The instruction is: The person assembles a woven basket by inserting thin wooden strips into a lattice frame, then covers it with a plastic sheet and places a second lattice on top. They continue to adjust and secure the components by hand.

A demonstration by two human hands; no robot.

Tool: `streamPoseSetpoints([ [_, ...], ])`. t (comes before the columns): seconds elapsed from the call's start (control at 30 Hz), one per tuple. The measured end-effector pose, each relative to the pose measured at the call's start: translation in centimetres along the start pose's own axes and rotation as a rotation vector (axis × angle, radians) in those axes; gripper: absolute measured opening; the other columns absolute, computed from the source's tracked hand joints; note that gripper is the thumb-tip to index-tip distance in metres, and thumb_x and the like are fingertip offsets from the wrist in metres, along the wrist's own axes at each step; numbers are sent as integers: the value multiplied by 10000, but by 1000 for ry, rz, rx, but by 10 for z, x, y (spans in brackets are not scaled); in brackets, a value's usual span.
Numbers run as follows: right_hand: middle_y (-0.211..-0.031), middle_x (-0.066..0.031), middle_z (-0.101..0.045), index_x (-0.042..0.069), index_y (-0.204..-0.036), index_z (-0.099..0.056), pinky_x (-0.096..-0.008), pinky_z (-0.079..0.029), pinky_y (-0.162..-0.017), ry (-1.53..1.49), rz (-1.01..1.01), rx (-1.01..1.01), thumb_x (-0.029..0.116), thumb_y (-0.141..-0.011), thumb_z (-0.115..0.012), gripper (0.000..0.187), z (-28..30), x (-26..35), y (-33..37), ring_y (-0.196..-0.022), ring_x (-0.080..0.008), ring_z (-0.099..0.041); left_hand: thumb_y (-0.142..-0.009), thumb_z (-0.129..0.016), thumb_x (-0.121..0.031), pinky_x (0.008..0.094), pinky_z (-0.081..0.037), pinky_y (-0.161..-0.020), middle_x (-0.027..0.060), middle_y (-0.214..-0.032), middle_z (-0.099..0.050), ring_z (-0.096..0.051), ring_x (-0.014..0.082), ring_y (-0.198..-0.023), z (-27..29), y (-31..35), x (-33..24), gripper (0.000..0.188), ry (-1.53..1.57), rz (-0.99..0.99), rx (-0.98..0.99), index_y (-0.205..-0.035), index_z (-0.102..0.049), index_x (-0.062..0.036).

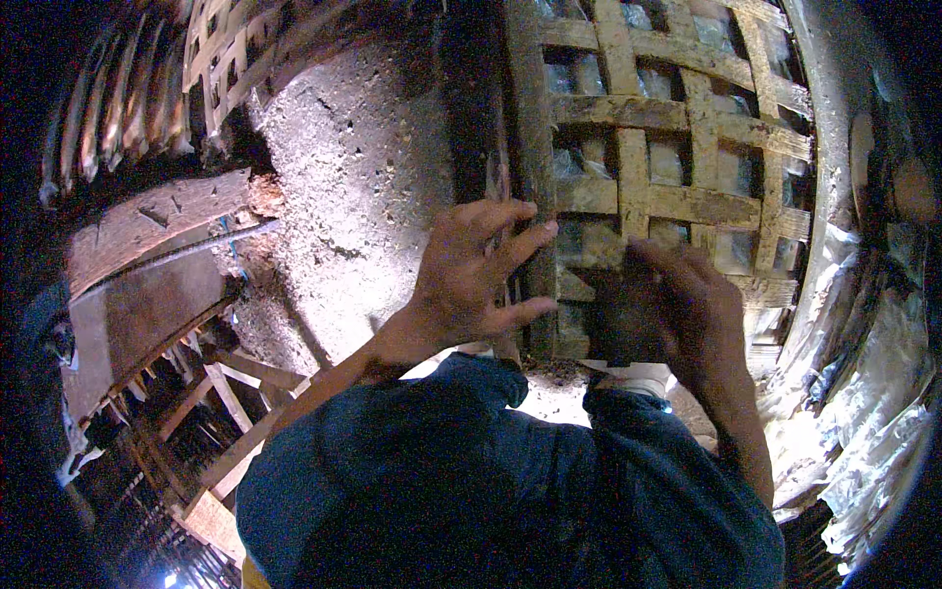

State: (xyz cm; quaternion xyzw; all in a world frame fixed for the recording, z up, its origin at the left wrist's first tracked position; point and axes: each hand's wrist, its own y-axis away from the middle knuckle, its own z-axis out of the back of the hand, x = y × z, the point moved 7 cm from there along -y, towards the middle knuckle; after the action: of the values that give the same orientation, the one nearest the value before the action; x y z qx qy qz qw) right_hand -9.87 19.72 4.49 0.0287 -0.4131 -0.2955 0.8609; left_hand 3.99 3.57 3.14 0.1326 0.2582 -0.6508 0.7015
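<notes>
A panel of flat bamboo strips woven in an open lattice lies before me, with a dark wooden rail along its left side. My left hand is at this rail, fingers spread and their tips over its edge; nothing shows in its grasp. Over the near part of the lattice, my right hand has its fingers curled and is blurred. A dark, smeared shape lies beside its fingers. I cannot tell whether that is a held thing or a shadow.
Crumpled clear plastic sheeting lies along the right. Rough, pitted concrete stretches to the left of the rail. A worn wooden plank and a frame of thin wooden bars stand at the left. Another lattice piece is at the far left.
</notes>
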Motion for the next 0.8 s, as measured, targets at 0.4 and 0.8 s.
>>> streamPoseSetpoints([
  [0.4, -1030, -127, -684, 143, -1301, -621, -383, -592, -715, 88, 82, 88, 78, -718, -771, 606, -33, 13, 3, -841, -323, -714, -702, -845, -431, 496, -402, -1052, 181, -1430, -453, -454, 394, -1284, -16, 12, -2, 735, 69, 69, 47, -1315, -586, -119],
  [0.8, -1035, -99, -666, 200, -1374, -568, -428, -585, -629, 258, 95, 218, 95, -745, -726, 658, -44, 14, 9, -727, -339, -698, -662, -865, -467, 486, -419, -1050, 173, -1429, -452, -477, 391, -1265, -24, 14, 4, 772, 75, 56, 14, -1299, -600, -122],
])
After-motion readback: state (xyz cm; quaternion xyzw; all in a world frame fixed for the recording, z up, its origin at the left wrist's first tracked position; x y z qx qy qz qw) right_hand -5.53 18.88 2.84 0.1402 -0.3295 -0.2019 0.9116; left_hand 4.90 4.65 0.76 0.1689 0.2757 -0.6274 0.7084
